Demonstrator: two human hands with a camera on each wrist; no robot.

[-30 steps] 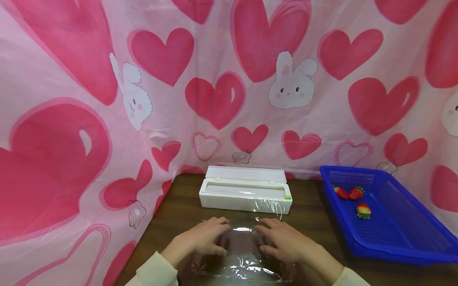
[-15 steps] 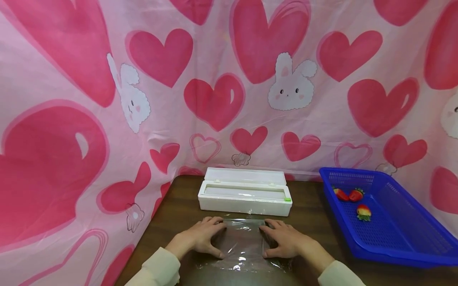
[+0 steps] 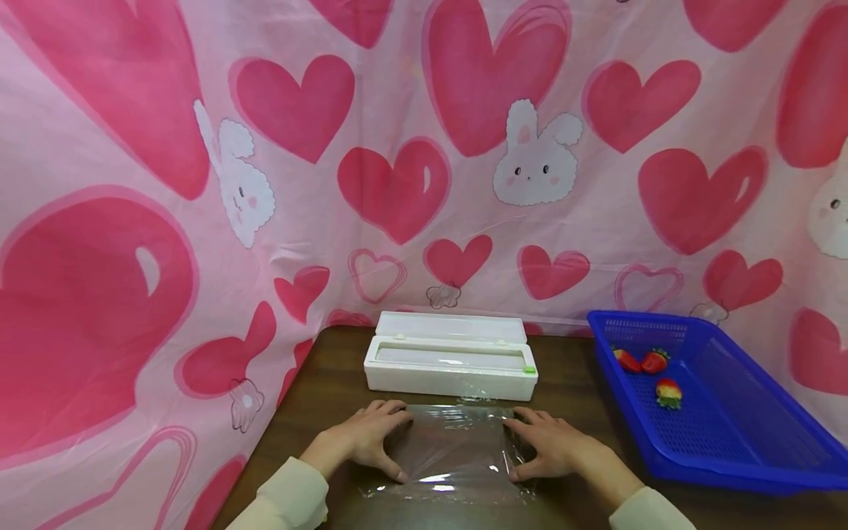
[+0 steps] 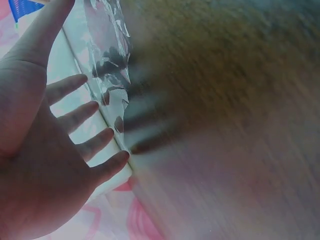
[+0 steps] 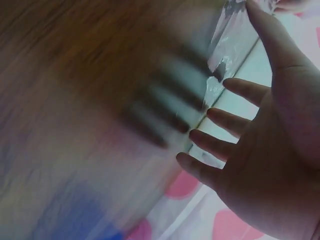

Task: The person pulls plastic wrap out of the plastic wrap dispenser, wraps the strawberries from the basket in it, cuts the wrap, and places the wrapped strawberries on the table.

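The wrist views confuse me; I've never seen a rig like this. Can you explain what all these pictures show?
There's no machine here, just a person's bare hands. The head view comes from a camera worn on the head, looking forward and down. Each wrist view comes from a camera on that wrist, so one hand looms large. On the dark table lies clear film, with the left hand and right hand at opposite sides, fingers spread; I see no clear grip. Beyond it sits a white box, lid open. To the right, a blue basket contains three strawberries.
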